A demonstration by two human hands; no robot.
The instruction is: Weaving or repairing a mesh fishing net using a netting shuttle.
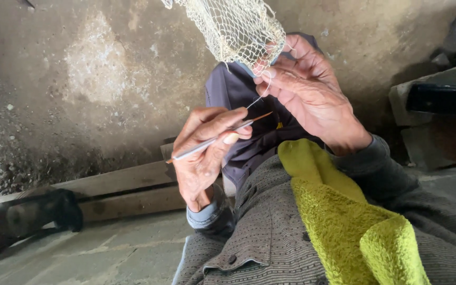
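I see my left hand [202, 153] low and near the middle of the view, its fingers [227, 122] clenched on a thin netting needle [217, 138]. The needle runs on a slant, its grey end poking out past the knuckles down to the left, its orange tip [262, 115] pointing up to the right. My right hand [312, 95] sits higher and to the right, fingers [278, 79] pinched on the lower edge of a pale mesh net [238, 29] that hangs down from the top of the view. A fine thread [257, 100] drops from that pinched spot toward the needle's tip, which lies just below the right fingers and apart from them. The net touches only the right hand; the left is well under it. A yellow-green towel [344, 221] lies across my lap over a grey patterned shirt [270, 237]. Wooden planks [122, 192] lie on the concrete floor [106, 253] at the left.
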